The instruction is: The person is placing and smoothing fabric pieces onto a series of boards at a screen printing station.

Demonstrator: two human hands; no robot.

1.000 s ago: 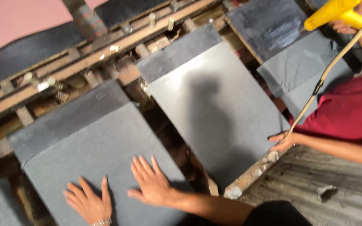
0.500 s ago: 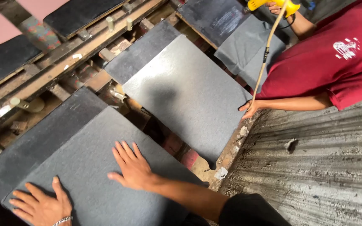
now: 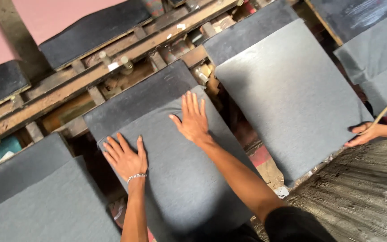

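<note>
A grey fabric sheet (image 3: 189, 188) lies over a dark square pad (image 3: 139, 96) on a wooden frame. My left hand (image 3: 124, 157), with a bracelet on the wrist, lies flat with fingers spread on the sheet's left part near its upper edge. My right hand (image 3: 193, 118) presses flat on the sheet's upper middle, fingers apart, and a small wrinkle runs by the fingertips. Neither hand holds anything.
Another fabric-covered pad (image 3: 287, 89) lies to the right; another person's hand (image 3: 366, 133) touches its lower right corner. More pads lie at the lower left (image 3: 36, 197) and top right (image 3: 372, 54). A wooden frame (image 3: 113, 67) with bolts runs behind. Rough grey floor (image 3: 363, 197) is at the lower right.
The view has shifted right and closer. Both my hands have slid up the grey sheet toward its upper edge. The other person's yellow tool is out of view now.
</note>
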